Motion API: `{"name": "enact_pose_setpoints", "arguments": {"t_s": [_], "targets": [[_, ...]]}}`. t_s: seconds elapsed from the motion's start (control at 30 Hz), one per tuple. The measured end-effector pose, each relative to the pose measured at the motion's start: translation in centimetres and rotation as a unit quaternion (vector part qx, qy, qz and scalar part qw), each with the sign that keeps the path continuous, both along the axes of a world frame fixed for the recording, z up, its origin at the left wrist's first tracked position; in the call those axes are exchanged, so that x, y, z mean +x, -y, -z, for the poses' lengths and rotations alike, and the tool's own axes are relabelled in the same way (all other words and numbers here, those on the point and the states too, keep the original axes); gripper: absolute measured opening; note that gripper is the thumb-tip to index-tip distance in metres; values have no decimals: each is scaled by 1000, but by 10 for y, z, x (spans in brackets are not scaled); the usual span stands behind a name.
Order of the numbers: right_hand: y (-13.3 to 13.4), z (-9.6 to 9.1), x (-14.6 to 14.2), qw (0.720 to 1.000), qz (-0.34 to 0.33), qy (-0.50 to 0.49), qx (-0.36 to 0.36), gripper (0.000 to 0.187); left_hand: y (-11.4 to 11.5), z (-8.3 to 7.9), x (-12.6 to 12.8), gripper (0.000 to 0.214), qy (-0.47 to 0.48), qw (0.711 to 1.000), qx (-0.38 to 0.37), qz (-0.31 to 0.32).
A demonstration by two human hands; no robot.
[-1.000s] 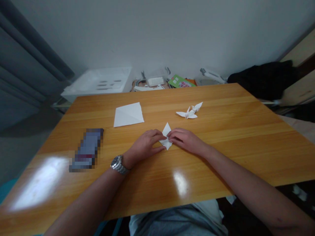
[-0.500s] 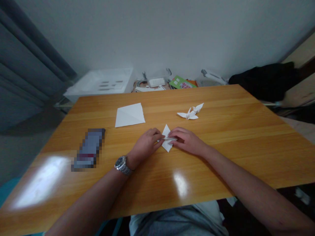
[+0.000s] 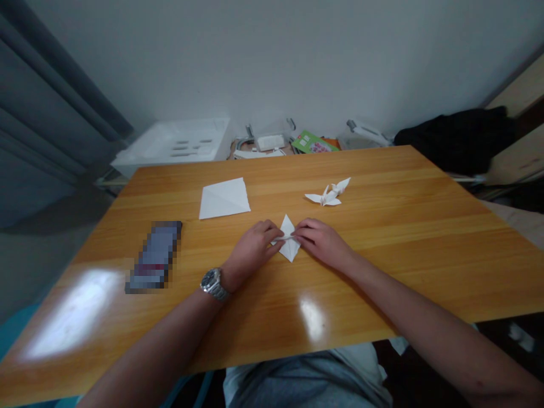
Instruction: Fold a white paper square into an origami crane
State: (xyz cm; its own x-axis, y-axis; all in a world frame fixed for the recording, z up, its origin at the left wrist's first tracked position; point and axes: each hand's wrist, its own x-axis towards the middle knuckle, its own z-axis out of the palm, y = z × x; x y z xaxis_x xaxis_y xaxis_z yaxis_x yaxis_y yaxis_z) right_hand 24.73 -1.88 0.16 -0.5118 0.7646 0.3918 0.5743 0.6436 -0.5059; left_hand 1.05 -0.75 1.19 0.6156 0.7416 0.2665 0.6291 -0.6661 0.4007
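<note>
Between my hands lies a small folded white paper [image 3: 290, 249], diamond-shaped, with one point away from me and one toward me. A raised fold runs across its middle. My left hand [image 3: 258, 243], with a metal watch [image 3: 214, 283] on the wrist, pinches the left side of the paper. At the right side, the fingers of my right hand [image 3: 323, 241] are closed on the paper's edge. Fingertips hide both side corners. Beyond my right hand sit folded paper cranes [image 3: 325, 197], close together. A flat white paper sheet [image 3: 225, 198] with crease lines lies beyond my left hand.
A blurred-out phone [image 3: 155, 255] lies on the wooden table [image 3: 403, 226] at left. Past the far edge are a white foam tray [image 3: 182, 139], a green booklet [image 3: 314, 143] and cables. Dark cloth [image 3: 459, 139] lies at the far right.
The fingers of my right hand have drawn closer together on the paper's right side, and the raised fold looks flatter. My left hand keeps its pinch.
</note>
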Motion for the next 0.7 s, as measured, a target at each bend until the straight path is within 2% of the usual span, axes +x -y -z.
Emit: {"name": "enact_pose_setpoints", "arguments": {"t_s": [0.17,0.33,0.57,0.7], "targets": [[0,-1,-3,999,31,-6,-19,14,-3,-10,6,18,-26,999,-13,-16],[-5,-4,-6,998,45,38,-31,4,-6,-15,10,20,-42,998,-24,-32],[-13,-10,-12,992,67,93,-61,10,-12,-19,15,15,-71,996,-43,-43],[-18,-19,-16,979,90,158,-88,12,-19,-23,19,14,-105,991,-52,-61]]}}
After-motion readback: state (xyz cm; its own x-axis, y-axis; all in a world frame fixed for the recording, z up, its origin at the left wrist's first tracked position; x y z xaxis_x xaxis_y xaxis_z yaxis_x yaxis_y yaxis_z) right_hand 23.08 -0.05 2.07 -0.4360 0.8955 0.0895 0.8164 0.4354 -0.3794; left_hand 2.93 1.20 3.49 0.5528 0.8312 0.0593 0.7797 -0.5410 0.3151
